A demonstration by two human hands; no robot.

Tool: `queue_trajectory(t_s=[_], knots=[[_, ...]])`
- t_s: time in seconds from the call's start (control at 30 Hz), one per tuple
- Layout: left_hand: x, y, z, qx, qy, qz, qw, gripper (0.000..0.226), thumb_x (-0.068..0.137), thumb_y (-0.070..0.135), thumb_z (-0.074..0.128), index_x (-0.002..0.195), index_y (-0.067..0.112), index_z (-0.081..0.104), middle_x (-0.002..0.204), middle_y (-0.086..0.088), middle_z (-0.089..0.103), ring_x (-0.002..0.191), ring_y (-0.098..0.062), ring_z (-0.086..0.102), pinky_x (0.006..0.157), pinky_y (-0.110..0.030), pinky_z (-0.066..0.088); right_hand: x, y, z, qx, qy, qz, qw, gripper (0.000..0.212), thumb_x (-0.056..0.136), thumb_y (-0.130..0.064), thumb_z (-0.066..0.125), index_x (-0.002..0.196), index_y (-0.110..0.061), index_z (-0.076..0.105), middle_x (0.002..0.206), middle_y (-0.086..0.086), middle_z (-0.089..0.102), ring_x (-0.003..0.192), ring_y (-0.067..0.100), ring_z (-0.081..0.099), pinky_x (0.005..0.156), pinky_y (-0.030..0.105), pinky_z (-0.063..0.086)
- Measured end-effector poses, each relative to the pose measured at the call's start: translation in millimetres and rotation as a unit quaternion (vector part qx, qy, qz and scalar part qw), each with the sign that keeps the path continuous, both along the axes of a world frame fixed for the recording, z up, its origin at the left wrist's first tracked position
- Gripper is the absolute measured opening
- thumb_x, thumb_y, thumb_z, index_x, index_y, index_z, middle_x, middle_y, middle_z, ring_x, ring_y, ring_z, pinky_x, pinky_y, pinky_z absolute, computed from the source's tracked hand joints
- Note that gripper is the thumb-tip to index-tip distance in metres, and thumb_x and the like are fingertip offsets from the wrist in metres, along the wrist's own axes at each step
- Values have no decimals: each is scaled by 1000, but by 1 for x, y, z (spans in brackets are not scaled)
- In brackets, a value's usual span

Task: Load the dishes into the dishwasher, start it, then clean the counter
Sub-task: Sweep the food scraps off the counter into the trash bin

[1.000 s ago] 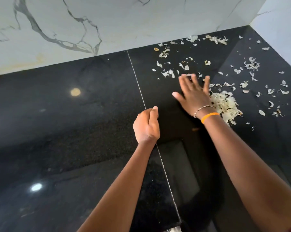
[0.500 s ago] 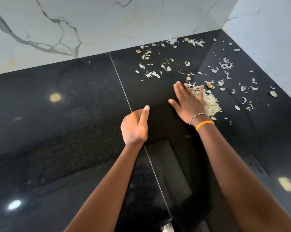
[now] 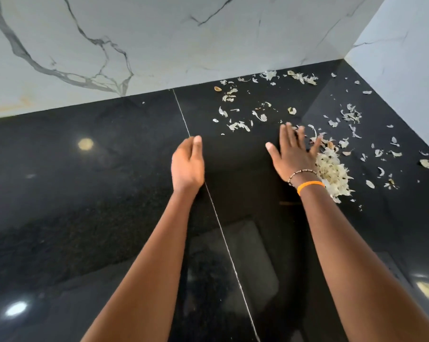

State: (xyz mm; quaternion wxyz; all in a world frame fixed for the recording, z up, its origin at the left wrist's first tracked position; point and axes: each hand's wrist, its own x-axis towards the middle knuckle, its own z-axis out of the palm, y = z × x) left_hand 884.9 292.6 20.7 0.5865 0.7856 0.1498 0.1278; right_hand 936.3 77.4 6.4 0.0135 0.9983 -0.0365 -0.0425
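Where your two forearms reach out over the black stone counter, its polish throws back spots of ceiling light near you and a pale seam runs away between your arms. Your left hand hangs just above that seam, fingers loosely curled and gripping nothing. Your right hand lies flat on the stone with fingers straight and spread, a beaded bracelet and an orange band on its wrist, its outer edge touching a heap of pale peelings. Beyond the fingertips loose scraps lie scattered toward the corner, more along the foot of the white veined marble wall and beside the plain wall on the right. Against half a second ago, your left hand has loosened from a fist with the thumb up, and your right hand sits farther right, the heap now beside the wrist rather than under the fingers.
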Motion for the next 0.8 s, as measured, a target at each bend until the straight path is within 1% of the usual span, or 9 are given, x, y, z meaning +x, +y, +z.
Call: queue_trajectory(t_s=[0.07, 0.13, 0.23, 0.33, 0.5, 0.63, 0.67, 0.73, 0.8], knots=[[1, 5, -8, -29, -22, -1, 999, 36, 95, 31, 39, 62, 20, 32, 55, 7, 38, 53, -9, 36, 58, -32, 30, 5, 16, 5, 5, -29, -29, 999, 66, 96, -51, 16, 148, -11, 5, 157, 6, -1, 144, 27, -9, 107, 62, -12], [2, 1, -8, -6, -22, -21, 1000, 39, 97, 30, 38, 60, 26, 26, 54, 10, 29, 51, -5, 28, 55, -27, 26, 11, 53, 8, 36, -84, 58, 994, 59, 97, -44, 24, 148, -15, 11, 157, 4, 3, 144, 27, -5, 106, 62, -13], [2, 1, -3, -6, -37, -28, 999, 39, 98, 30, 37, 60, 28, 28, 56, 11, 30, 52, -4, 28, 53, -25, 26, 27, 111, 8, 16, -54, 216, 975, 53, 99, -43, 18, 148, -24, 8, 157, -6, 1, 145, 22, -8, 106, 61, -16], [-1, 2, -2, 15, -31, -35, 999, 37, 97, 34, 35, 60, 30, 30, 55, 11, 33, 51, -5, 31, 54, -27, 28, 53, 123, 2, -2, -11, 237, 971, 54, 98, -47, 11, 148, -29, 3, 157, -9, -1, 144, 21, -9, 105, 61, -18], [0, 0, -4, 173, 28, -76, 982, 40, 100, 39, 29, 63, 23, 29, 55, 5, 37, 55, -16, 40, 63, -34, 36, 74, 51, -4, 3, -28, 118, 993, 61, 96, -53, 12, 148, -22, 7, 157, -6, 5, 145, 22, 0, 108, 59, -14], [4, -4, -4, 249, 24, -97, 963, 45, 100, 31, 33, 57, 22, 27, 51, 5, 37, 50, -19, 39, 71, -33, 36, 73, 19, -1, 38, -10, -122, 992, 71, 94, -56, 10, 148, -12, 6, 157, 4, 3, 144, 30, -2, 109, 64, -10], [5, -4, -5, 254, 24, -91, 963, 46, 100, 30, 33, 55, 22, 26, 50, 5, 37, 48, -19, 38, 71, -33, 36, 74, 28, 0, 60, -26, -142, 988, 70, 94, -55, 12, 148, -10, 8, 157, 8, 4, 143, 34, -3, 108, 65, -9], [6, -4, -5, 259, 26, -82, 962, 47, 99, 28, 34, 54, 23, 25, 49, 5, 37, 46, -16, 35, 70, -32, 35, 80, 56, 1, 80, -78, -58, 992, 65, 96, -51, 19, 148, -13, 13, 156, 8, 8, 143, 34, -1, 107, 65, -9], [6, -5, -7, 260, 15, -81, 962, 47, 99, 27, 35, 53, 22, 24, 50, 5, 37, 46, -16, 34, 69, -33, 35, 87, 92, 0, 48, -83, 112, 989, 57, 97, -48, 22, 147, -21, 17, 156, 1, 12, 144, 29, 3, 107, 63, -10]])
